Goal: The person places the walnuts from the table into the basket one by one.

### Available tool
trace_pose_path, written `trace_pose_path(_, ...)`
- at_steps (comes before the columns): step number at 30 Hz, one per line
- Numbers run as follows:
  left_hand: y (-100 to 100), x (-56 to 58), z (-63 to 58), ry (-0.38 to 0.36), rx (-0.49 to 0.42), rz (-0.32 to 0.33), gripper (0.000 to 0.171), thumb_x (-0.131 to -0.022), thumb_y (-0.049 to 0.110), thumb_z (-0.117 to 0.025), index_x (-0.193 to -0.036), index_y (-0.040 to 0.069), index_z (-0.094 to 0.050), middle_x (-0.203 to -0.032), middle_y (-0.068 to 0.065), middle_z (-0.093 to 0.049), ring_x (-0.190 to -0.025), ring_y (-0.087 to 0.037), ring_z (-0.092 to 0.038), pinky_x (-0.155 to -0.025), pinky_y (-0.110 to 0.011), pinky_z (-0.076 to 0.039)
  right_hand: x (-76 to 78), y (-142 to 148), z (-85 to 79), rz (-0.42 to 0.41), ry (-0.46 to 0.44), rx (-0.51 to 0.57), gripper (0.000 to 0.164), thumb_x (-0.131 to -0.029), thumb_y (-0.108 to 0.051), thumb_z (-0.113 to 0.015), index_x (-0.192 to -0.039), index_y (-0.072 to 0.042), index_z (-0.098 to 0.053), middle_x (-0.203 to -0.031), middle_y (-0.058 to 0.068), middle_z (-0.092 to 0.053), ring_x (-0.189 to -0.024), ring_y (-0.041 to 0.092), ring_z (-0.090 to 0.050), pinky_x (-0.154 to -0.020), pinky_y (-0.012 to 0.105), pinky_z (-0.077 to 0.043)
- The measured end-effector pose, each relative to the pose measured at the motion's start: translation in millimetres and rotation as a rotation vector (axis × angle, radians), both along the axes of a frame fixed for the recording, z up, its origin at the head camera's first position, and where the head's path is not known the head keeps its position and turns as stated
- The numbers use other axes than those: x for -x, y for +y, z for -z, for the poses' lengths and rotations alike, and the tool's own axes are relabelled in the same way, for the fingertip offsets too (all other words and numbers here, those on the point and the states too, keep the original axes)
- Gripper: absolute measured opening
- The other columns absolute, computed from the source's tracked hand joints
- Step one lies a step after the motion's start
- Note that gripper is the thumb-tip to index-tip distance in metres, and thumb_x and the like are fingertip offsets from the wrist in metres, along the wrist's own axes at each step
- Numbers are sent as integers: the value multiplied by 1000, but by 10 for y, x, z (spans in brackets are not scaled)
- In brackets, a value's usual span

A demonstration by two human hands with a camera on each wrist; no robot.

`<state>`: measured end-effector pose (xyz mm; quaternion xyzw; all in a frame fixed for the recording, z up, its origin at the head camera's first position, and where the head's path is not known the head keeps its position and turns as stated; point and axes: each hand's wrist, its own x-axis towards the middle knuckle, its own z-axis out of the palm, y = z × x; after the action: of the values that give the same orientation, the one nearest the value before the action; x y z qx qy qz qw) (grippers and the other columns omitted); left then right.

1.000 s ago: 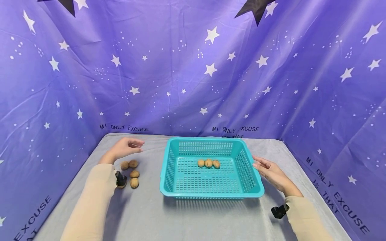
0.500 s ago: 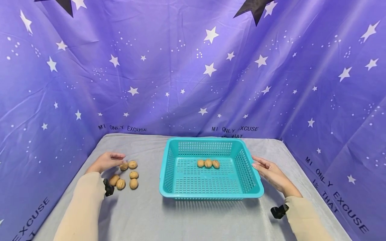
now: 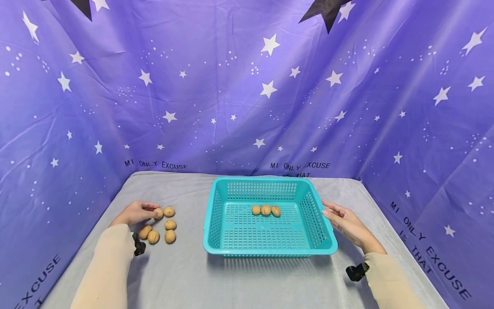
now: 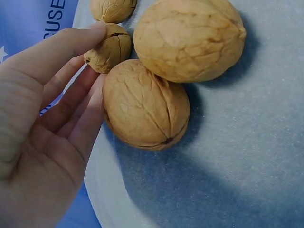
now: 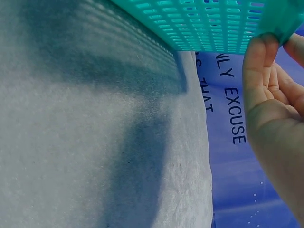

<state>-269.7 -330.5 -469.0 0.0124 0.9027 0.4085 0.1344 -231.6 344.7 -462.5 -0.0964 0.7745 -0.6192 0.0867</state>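
My left hand (image 3: 133, 213) pinches a walnut (image 3: 158, 213) at the back of a loose group on the left of the table. In the left wrist view, the thumb lies on that walnut (image 4: 110, 50) and the fingers are on its other side. Close by lie several more walnuts, among them one beside it (image 3: 169, 211) and a nearer one (image 3: 153, 237). My right hand (image 3: 351, 223) grips the right rim of a turquoise plastic basket (image 3: 270, 251), thumb and fingers on either side of the edge in the right wrist view. Three walnuts (image 3: 266, 210) sit in a row on the basket's floor.
A grey cloth (image 3: 185, 274) covers the table. Purple star-patterned curtains (image 3: 231, 86) hang behind it and along both sides. Each wrist wears a small black camera, such as the left one (image 3: 139, 244).
My left hand has moved left and toward me, down to the walnuts, and has taken hold of one. My right hand stays on the basket rim.
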Motion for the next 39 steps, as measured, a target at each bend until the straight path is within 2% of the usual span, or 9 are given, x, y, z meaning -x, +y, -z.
trace_pose_path(6, -11, -17, -25, 17, 5, 12, 52, -93, 29, -74, -129, -7, -63, -125, -22, -65, -115, -34, -60, -99, -50, -48, -4, 3, -11, -2, -3, -11, 64, -105, -18, -55, -154, 10, -25, -120, 16, -54, -108, 5, -60, -96, 16, -46)
trace_pose_path(15, -34, 19, -124, 124, 36, 30, 59, -89, 37, -77, -129, -5, -64, -122, -21, -66, -110, -37, -63, -95, -52, -51, -8, 5, -9, 5, -7, -7, 64, -105, -18, -56, -153, 11, -25, -120, 17, -55, -107, 6, -62, -95, 17, -47)
trace_pose_path(21, 27, -20, -366, 176, 43, 31, 59, -91, 38, -75, -131, -2, -63, -122, -20, -67, -113, -37, -62, -97, -53, -49, -12, 5, -13, 4, -7, -12, 64, -105, -18, -55, -153, 10, -25, -120, 17, -54, -107, 5, -61, -96, 16, -46)
trace_pose_path(27, 83, -28, -606, 222, 56, 71, 57, -93, 36, -73, -133, -3, -62, -120, -17, -69, -114, -37, -62, -95, -49, -50, -7, 11, -11, 2, -7, -13, 64, -105, -18, -55, -154, 10, -25, -123, 19, -53, -108, 5, -61, -96, 16, -46)
trace_pose_path(36, 130, 22, -754, 280, 91, 104, 52, -93, 34, -74, -131, -1, -65, -115, -13, -71, -103, -27, -66, -90, -46, -53, -11, 8, -14, 0, -17, -10, 65, -105, -18, -56, -154, 9, -24, -124, 22, -51, -108, 6, -61, -96, 16, -46)
trace_pose_path(39, 190, 30, -814, 288, 81, 118, 51, -93, 32, -74, -131, -1, -65, -115, -14, -71, -103, -28, -66, -89, -46, -54, -11, 11, -21, 1, -14, -17, 65, -105, -19, -56, -154, 9, -25, -125, 22, -51, -108, 6, -60, -96, 16, -46)
